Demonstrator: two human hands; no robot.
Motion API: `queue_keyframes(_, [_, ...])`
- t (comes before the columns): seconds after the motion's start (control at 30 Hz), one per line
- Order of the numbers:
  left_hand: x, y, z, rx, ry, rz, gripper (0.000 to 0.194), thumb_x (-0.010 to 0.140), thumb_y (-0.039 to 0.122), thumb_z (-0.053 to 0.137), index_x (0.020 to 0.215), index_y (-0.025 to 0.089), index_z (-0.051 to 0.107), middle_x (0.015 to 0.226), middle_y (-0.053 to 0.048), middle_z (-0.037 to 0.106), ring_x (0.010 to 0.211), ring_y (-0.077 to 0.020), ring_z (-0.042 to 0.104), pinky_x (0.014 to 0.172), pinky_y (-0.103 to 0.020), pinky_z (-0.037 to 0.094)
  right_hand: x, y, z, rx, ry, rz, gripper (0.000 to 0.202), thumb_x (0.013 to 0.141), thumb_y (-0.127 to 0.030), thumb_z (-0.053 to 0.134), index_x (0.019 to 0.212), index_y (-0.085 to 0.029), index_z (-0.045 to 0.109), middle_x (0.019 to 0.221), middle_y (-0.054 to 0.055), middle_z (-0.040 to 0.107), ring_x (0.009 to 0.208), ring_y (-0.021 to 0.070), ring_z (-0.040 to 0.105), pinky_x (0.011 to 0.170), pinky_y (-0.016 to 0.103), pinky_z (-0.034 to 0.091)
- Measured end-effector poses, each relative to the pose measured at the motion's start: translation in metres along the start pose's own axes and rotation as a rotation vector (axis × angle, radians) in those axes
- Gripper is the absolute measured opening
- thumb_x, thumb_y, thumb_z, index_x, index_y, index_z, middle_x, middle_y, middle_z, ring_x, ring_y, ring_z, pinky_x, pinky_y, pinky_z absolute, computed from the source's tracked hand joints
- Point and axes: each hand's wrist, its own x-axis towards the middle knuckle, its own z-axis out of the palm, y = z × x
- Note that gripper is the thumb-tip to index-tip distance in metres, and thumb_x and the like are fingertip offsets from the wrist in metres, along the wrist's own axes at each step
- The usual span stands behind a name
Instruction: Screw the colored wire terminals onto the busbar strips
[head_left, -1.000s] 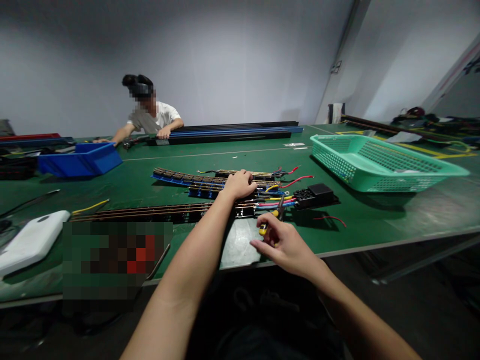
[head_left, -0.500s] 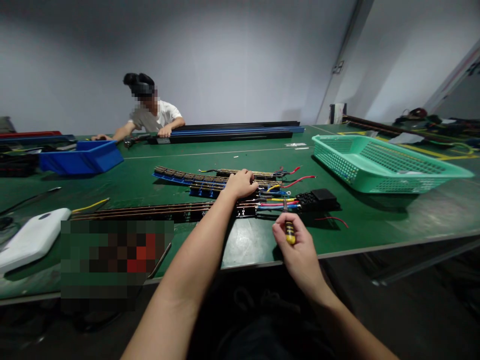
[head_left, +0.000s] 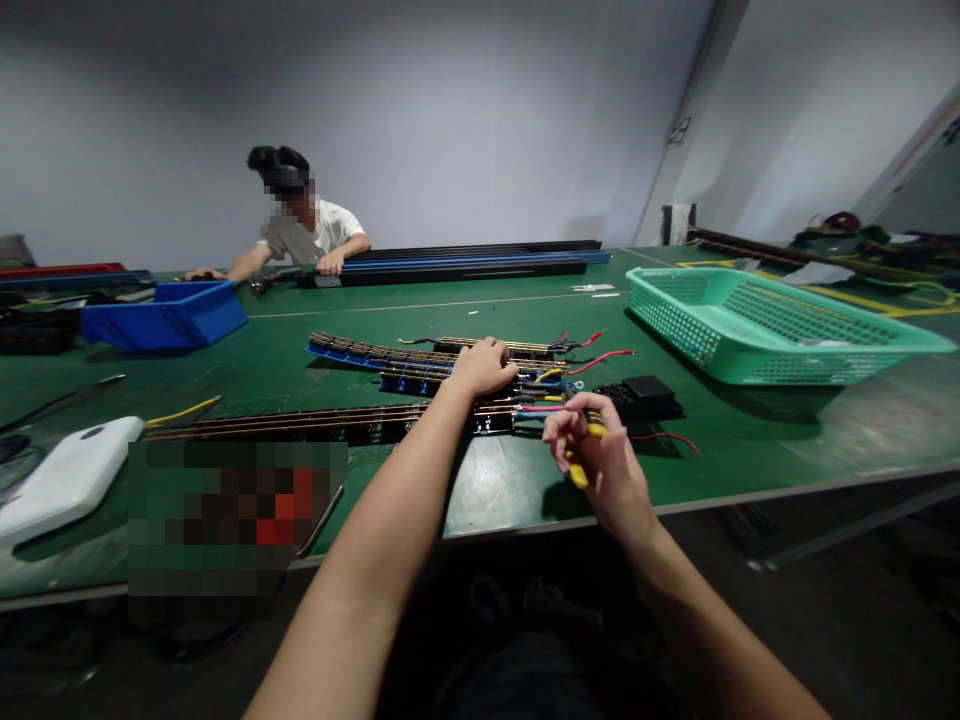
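Observation:
My left hand (head_left: 486, 368) lies over the middle of several narrow rail strips with copper-coloured bars, its fingers curled down onto a blue-based rail strip (head_left: 412, 378). In my right hand (head_left: 600, 455) is a pair of pliers (head_left: 576, 474) with yellow-and-black handles, the two handle ends spread apart. The jaws are mostly hidden behind the fingers, close to the coloured wires of the nearest long black rail strip (head_left: 300, 424). Those wires run to a black connector block (head_left: 641, 397) just beyond the right hand. A red wire (head_left: 604, 358) sticks out from the strips farther back.
A green perforated basket (head_left: 780, 370) stands at the right. To the left are a blue bin (head_left: 169, 318) and a white device (head_left: 71, 480). Across the green table (head_left: 360, 305), a co-worker (head_left: 311, 235) leans by long dark rails (head_left: 480, 262). A loose red wire (head_left: 675, 438) lies near the front edge.
My right hand has turned and its fingers have loosened, so the pliers' handles now show spread apart. My left hand stays on the strips.

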Motion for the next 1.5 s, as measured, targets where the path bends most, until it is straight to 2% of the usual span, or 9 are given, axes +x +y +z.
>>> queue_keyframes(0.2, [0.0, 0.0, 0.0, -0.002, 0.01, 0.002, 0.032, 0.093, 0.04, 0.049, 0.112, 0.021, 0.066, 0.124, -0.008, 0.065, 0.115, -0.027, 0.061, 0.097, -0.041, 0.048, 0.019, 0.005, -0.01, -0.062, 0.117, 0.105, 0.031, 0.099, -0.055, 0.043, 0.099, -0.025, 0.05, 0.062, -0.006, 0.052, 0.044, 0.0096, 0.035, 0.044, 0.024, 0.026])
queue_keyframes(0.43, [-0.002, 0.001, -0.001, -0.006, 0.008, -0.005, 0.033, 0.094, 0.041, 0.049, 0.114, 0.021, 0.066, 0.126, -0.009, 0.064, 0.118, -0.0278, 0.06, 0.101, -0.042, 0.046, 0.012, -0.006, -0.011, -0.786, -0.399, 0.093, 0.019, 0.084, -0.033, 0.066, 0.101, -0.022, 0.067, 0.059, -0.004, 0.054, 0.052, 0.0122, 0.047, 0.055, 0.026, 0.032])
queue_keyframes(0.5, [-0.002, 0.001, -0.001, -0.012, 0.004, -0.01, 0.033, 0.093, 0.041, 0.049, 0.114, 0.021, 0.066, 0.126, -0.009, 0.064, 0.118, -0.0275, 0.06, 0.101, -0.041, 0.046, 0.013, -0.005, -0.008, -0.589, -0.255, 0.127, 0.019, 0.085, -0.038, 0.065, 0.097, -0.023, 0.064, 0.059, -0.005, 0.053, 0.049, 0.0108, 0.044, 0.05, 0.024, 0.031])
queue_keyframes(0.63, [-0.001, 0.0, 0.0, -0.019, 0.005, -0.005, 0.031, 0.093, 0.041, 0.05, 0.112, 0.022, 0.066, 0.125, -0.008, 0.064, 0.117, -0.027, 0.06, 0.1, -0.041, 0.047, 0.018, -0.013, -0.009, 0.029, 0.31, 0.186, 0.024, 0.092, -0.049, 0.053, 0.095, -0.025, 0.053, 0.06, -0.007, 0.049, 0.037, 0.0062, 0.03, 0.039, 0.02, 0.024])
queue_keyframes(0.73, [-0.001, -0.001, 0.0, -0.019, 0.003, -0.004, 0.032, 0.093, 0.042, 0.049, 0.112, 0.022, 0.066, 0.125, -0.008, 0.064, 0.116, -0.0275, 0.06, 0.099, -0.041, 0.047, 0.017, -0.03, -0.015, 0.105, 0.384, 0.229, 0.025, 0.09, -0.048, 0.058, 0.097, -0.025, 0.054, 0.06, -0.006, 0.052, 0.036, 0.0051, 0.032, 0.036, 0.018, 0.023])
queue_keyframes(0.97, [-0.002, 0.001, -0.002, -0.02, 0.003, -0.01, 0.033, 0.093, 0.042, 0.048, 0.111, 0.022, 0.066, 0.124, -0.009, 0.064, 0.115, -0.0278, 0.06, 0.098, -0.041, 0.047, 0.03, -0.058, -0.033, -0.037, 0.306, 0.116, 0.045, 0.085, -0.062, 0.064, 0.11, -0.024, 0.059, 0.064, -0.003, 0.058, 0.038, 0.0056, 0.033, 0.035, 0.02, 0.02])
queue_keyframes(1.23, [-0.001, 0.001, -0.001, -0.006, 0.02, 0.003, 0.033, 0.093, 0.041, 0.047, 0.111, 0.021, 0.066, 0.123, -0.009, 0.065, 0.114, -0.0279, 0.06, 0.098, -0.042, 0.048, 0.08, -0.026, -0.056, -0.185, 0.16, 0.236, 0.067, 0.071, -0.075, 0.069, 0.109, -0.021, 0.058, 0.066, -0.004, 0.06, 0.038, 0.005, 0.028, 0.036, 0.021, 0.019])
queue_keyframes(1.33, [-0.001, 0.0, 0.001, -0.011, 0.023, 0.004, 0.032, 0.093, 0.041, 0.048, 0.11, 0.021, 0.066, 0.122, -0.009, 0.065, 0.114, -0.0277, 0.061, 0.098, -0.041, 0.048, 0.079, -0.022, -0.056, -0.428, 0.076, 0.188, 0.056, 0.078, -0.071, 0.065, 0.095, -0.018, 0.064, 0.058, -0.003, 0.055, 0.041, 0.0079, 0.033, 0.04, 0.023, 0.023])
queue_keyframes(1.5, [-0.001, 0.0, 0.0, -0.02, 0.023, 0.0, 0.032, 0.093, 0.042, 0.048, 0.11, 0.021, 0.066, 0.123, -0.009, 0.065, 0.115, -0.028, 0.06, 0.098, -0.042, 0.047, 0.064, -0.021, -0.044, -0.923, -0.286, 0.084, 0.024, 0.084, -0.045, 0.069, 0.082, -0.021, 0.071, 0.058, -0.001, 0.058, 0.051, 0.013, 0.046, 0.05, 0.026, 0.032])
